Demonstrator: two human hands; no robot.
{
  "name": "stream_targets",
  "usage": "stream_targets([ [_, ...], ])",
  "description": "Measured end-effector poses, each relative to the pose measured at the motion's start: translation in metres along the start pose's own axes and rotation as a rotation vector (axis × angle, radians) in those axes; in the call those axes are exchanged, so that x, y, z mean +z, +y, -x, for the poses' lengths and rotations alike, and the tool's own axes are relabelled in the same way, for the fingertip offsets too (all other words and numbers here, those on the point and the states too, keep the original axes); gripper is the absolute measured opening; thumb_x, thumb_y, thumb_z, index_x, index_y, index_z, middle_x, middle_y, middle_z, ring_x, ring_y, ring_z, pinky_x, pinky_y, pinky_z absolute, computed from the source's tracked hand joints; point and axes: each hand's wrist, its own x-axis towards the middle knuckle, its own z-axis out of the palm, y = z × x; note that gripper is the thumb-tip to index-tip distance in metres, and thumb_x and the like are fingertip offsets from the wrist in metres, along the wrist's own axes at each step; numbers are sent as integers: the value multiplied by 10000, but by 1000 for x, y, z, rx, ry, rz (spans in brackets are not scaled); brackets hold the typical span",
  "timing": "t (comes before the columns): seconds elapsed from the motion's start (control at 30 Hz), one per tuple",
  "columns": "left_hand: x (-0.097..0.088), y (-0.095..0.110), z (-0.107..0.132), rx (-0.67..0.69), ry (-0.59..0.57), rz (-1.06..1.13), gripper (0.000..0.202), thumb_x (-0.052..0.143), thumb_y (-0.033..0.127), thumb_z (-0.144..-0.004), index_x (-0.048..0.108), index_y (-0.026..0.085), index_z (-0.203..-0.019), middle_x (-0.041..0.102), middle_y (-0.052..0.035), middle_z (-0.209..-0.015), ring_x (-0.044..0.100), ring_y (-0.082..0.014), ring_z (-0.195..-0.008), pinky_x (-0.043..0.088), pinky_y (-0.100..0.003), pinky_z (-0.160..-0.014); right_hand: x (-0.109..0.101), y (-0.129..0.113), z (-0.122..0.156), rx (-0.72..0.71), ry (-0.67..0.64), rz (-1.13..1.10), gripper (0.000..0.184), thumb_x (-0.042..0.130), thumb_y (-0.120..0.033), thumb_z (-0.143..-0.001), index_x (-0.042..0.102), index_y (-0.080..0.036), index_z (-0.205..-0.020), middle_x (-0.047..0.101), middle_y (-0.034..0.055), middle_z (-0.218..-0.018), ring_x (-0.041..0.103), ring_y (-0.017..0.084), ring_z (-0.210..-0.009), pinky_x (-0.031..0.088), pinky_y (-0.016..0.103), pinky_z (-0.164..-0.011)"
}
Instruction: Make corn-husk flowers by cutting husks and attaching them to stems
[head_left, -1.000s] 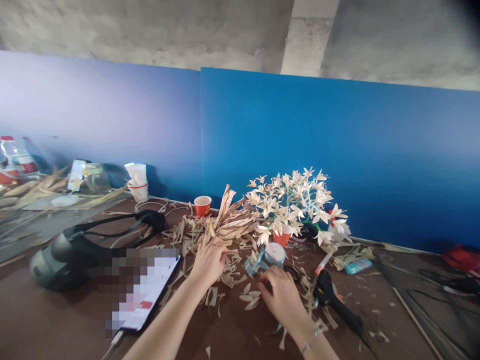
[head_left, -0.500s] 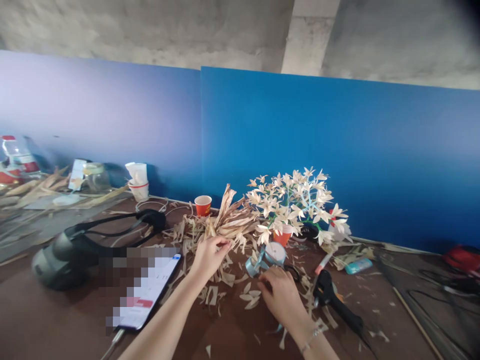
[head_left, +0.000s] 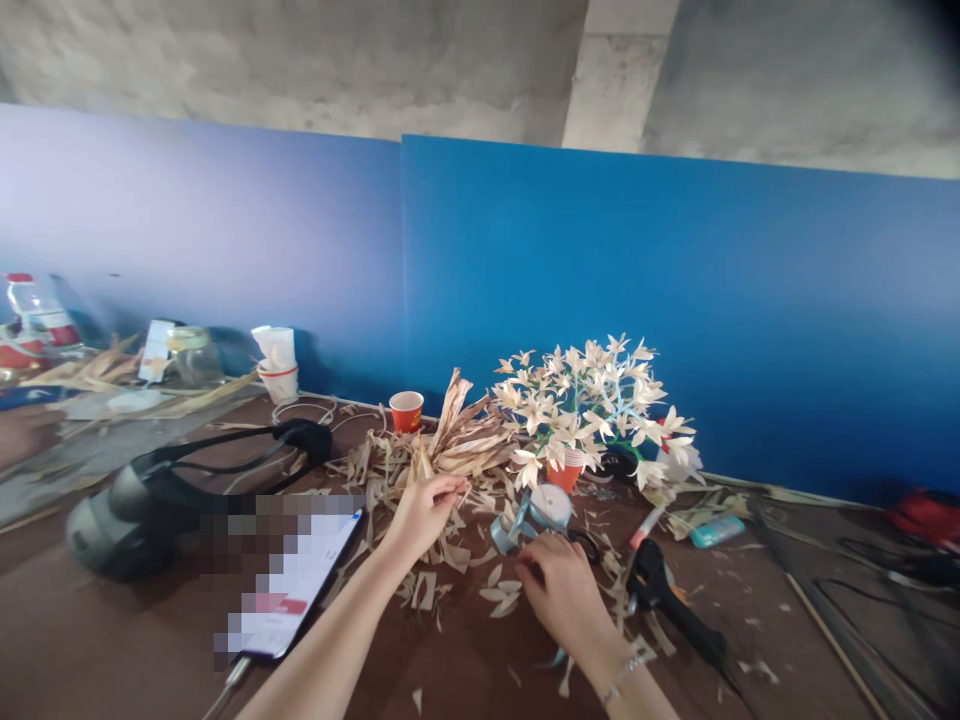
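My left hand [head_left: 426, 515] is closed, thumb and fingertips pinched together in front of a bundle of dried corn husks [head_left: 469, 440]. Whatever lies in that pinch is too small to make out. Low over the table, my right hand [head_left: 559, 585] has its fingers curled downward, and their tips and anything in them are hidden. Just beyond it are rolls of pale blue ribbon [head_left: 550, 506] and a dark scissors handle [head_left: 585, 545]. Several cut husk petals [head_left: 501, 592] lie between the hands. Pale husk flowers [head_left: 592, 400] stand in an orange paper cup [head_left: 566, 470].
A black glue gun [head_left: 664, 595] lies right of my right hand, near a turquoise packet [head_left: 718, 532]. On the left are a phone [head_left: 300, 590] with its cable and a black headset [head_left: 142, 510]. A red paper cup [head_left: 406, 411] stands by the blue partition [head_left: 637, 250].
Both my hands hold nearly the same places and poses. At the far left edge, a blurred part of another person with something dark blue has come into view.
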Motion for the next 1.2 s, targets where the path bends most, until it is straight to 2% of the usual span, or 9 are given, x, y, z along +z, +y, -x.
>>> stream_targets([
  [0.1, 1, 0, 0, -11, -33, 39, 320, 462, 180, -727, 606, 137, -1009, 659, -95, -1046, 656, -201, -829, 490, -328, -795, -1, 0, 0, 2, -10, -2, 128, 494, -156, -779, 600, -212, -733, 622, 15, -793, 552, 186, -808, 303, 305, -728],
  [0.2, -5, 4, 1, 4, -44, -37, 391, 453, 155, -731, 555, 177, -1108, 615, -64, -1137, 640, -185, -881, 492, -303, -777, -1, -1, -1, 13, -26, 0, 126, 496, -162, -780, 605, -207, -737, 623, 21, -803, 551, 184, -818, 306, 298, -730],
  [0.33, -20, 10, 2, 75, -32, -396, 314, 440, 117, -727, 650, 200, -946, 683, -41, -961, 607, -203, -908, 443, -329, -836, -2, -2, -1, 19, -35, -7, 135, 487, -166, -787, 603, -209, -733, 627, 23, -802, 549, 183, -818, 306, 295, -736],
  [0.4, -26, 12, 5, 138, -90, -563, 310, 457, 74, -687, 681, 219, -845, 679, -36, -921, 571, -216, -946, 393, -355, -886, -2, -2, -1, 16, -33, -12, 137, 483, -165, -787, 601, -212, -739, 630, 20, -805, 550, 184, -818, 304, 298, -739],
  [0.53, -29, 14, 13, 238, -249, -730, 434, 476, -19, -572, 686, 269, -819, 596, -23, -1067, 474, -232, -1069, 285, -406, -962, -2, -2, 0, 6, -12, -34, 159, 464, -139, -785, 601, -216, -798, 633, 22, -839, 548, 188, -845, 300, 302, -746],
  [0.63, -24, 13, 17, 252, -254, -797, 432, 471, -42, -551, 686, 250, -785, 559, -42, -1122, 433, -245, -1110, 259, -425, -965, -2, -2, 0, 1, -2, -51, 171, 459, -135, -784, 602, -216, -832, 634, 28, -857, 545, 195, -865, 295, 308, -757],
  [0.8, -21, 11, 11, 278, -91, -808, 271, 484, 15, -653, 656, 224, -631, 608, -38, -1002, 458, -237, -1033, 321, -393, -885, -2, -1, -1, 4, -2, -63, 168, 471, -137, -778, 608, -217, -834, 637, 29, -854, 547, 201, -862, 291, 316, -754],
  [0.97, -29, 16, 4, 275, 129, -794, 225, 474, 99, -731, 654, 234, -720, 648, -25, -919, 504, -229, -917, 350, -372, -793, -2, -1, 0, 11, -5, -63, 149, 479, -145, -774, 605, -214, -811, 640, 32, -853, 548, 205, -855, 292, 318, -747],
  [1.2, -32, 17, 5, 260, 326, -804, 198, 468, 156, -775, 647, 242, -766, 676, -20, -839, 552, -212, -845, 342, -352, -761, -2, -1, 0, 20, -15, -70, 157, 476, -141, -773, 608, -215, -812, 637, 21, -853, 547, 197, -854, 291, 316, -751],
])
